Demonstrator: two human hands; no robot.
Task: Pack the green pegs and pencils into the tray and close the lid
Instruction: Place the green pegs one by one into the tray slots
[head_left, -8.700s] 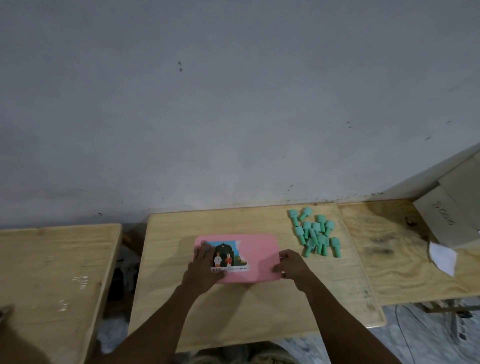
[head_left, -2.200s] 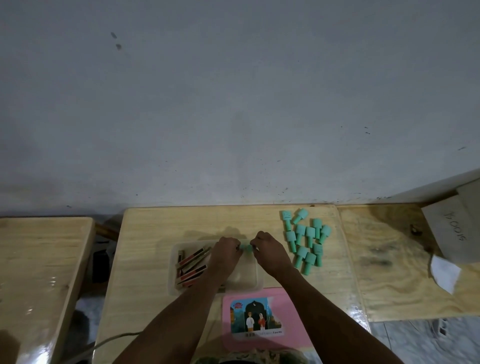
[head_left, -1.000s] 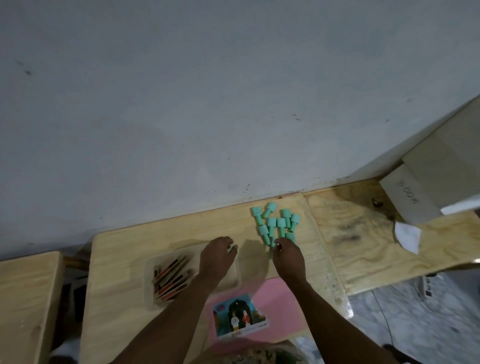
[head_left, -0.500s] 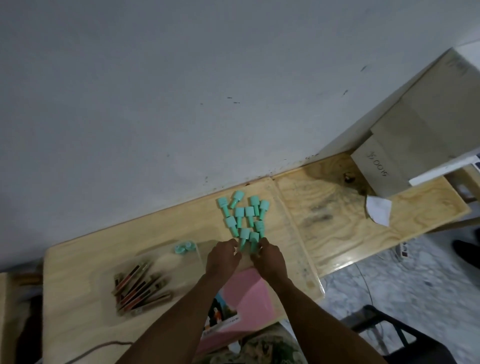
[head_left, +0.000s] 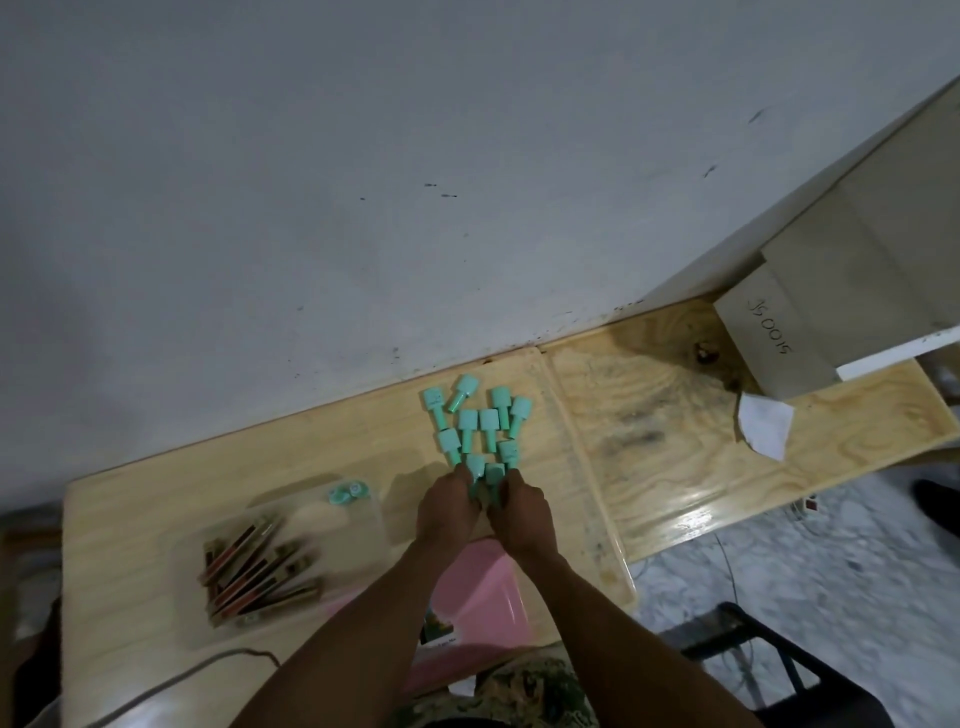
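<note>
Left hand (head_left: 447, 512) and right hand (head_left: 522, 519) pinch green pegs (head_left: 479, 427) on a wooden table (head_left: 311, 447) below a grey wall (head_left: 363, 182).

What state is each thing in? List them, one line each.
Tray: open, lid off.
Lid: off the tray, lying on the table.
Pencils: lying in the tray.
Two pegs: in the tray's far corner.
Loose pegs: piled on the table, unpacked.
Left hand: gripping a near loose peg.
Right hand: gripping a near loose peg.
</note>
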